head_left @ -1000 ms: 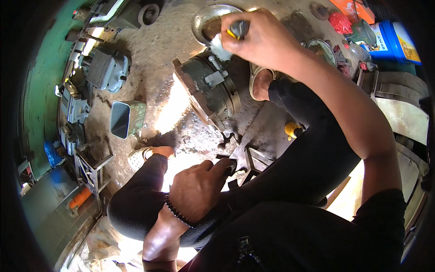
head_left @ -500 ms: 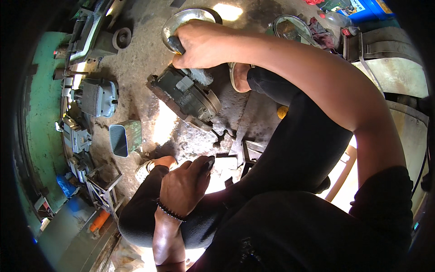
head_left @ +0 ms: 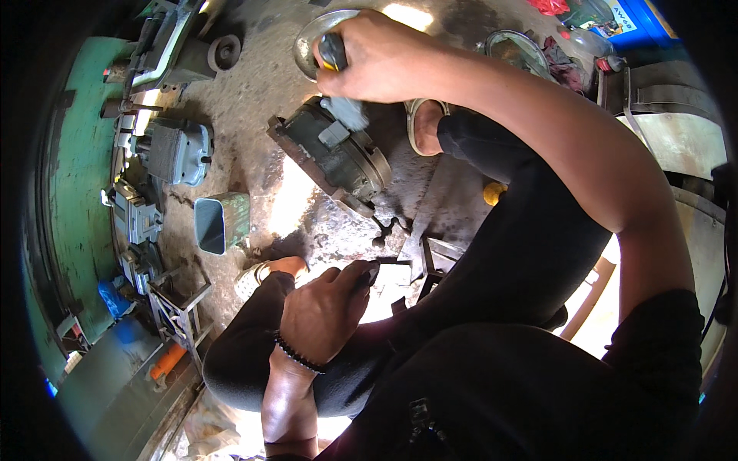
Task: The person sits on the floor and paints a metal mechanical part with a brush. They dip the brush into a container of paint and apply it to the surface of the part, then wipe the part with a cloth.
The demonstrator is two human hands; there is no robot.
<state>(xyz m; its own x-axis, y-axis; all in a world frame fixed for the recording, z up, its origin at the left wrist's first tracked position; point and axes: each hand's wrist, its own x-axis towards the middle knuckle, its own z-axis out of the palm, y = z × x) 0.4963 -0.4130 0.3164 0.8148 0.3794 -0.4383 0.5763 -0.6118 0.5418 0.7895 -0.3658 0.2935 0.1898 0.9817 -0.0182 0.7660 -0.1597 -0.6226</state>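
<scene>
My right hand (head_left: 373, 61) is closed round the black-and-yellow handle of a brush (head_left: 349, 114). Its pale grey bristles point down at the upper side of a dark, greasy machine vise (head_left: 327, 146) on the floor; whether they touch it I cannot tell. Partly behind that hand lies a round metal bowl (head_left: 306, 46). My left hand (head_left: 321, 311), with a beaded bracelet at the wrist, rests closed over my left thigh. A dark tip sticks out past its fingers, and the rest of that object is hidden.
Left of the vise stands a rectangular green tube (head_left: 231, 223). Further left are grey vises (head_left: 173, 150) and a metal frame stand (head_left: 181, 307). Beyond my right foot sits another round pan (head_left: 519, 52), near a blue container (head_left: 630, 23). A yellow ball-like thing (head_left: 493, 192) lies by my right leg.
The whole view has shifted a little, so the floor items appear further right. My right hand has tilted the brush, showing more of its handle. My left hand stays closed over the thigh.
</scene>
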